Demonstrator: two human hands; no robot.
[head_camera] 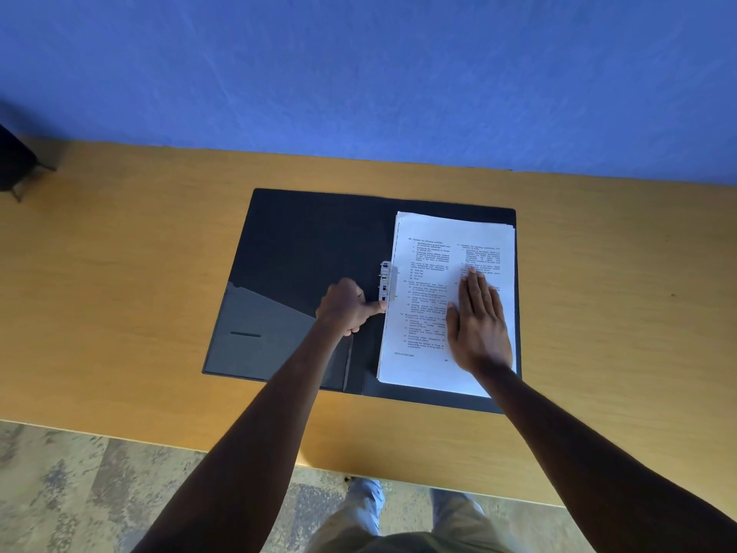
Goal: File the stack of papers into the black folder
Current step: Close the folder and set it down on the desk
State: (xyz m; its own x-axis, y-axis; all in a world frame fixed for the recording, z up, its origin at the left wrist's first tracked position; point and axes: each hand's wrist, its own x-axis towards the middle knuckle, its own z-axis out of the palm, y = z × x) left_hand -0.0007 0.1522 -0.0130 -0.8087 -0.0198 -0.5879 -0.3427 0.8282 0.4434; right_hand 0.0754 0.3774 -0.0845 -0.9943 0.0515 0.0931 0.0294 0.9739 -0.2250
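The black folder (303, 249) lies open flat on the wooden table. A stack of printed white papers (430, 249) rests on its right half. A metal clip (386, 282) sits at the spine, over the stack's left edge. My left hand (346, 306) is curled in a loose fist, its thumb pressing the near end of the clip. My right hand (478, 321) lies flat, fingers together, on the right part of the top sheet.
The wooden table (131, 273) stands against a blue wall (359, 73). A dark object (16, 161) with thin legs sits at the far left edge. The table's near edge runs just in front of my legs, above patterned floor.
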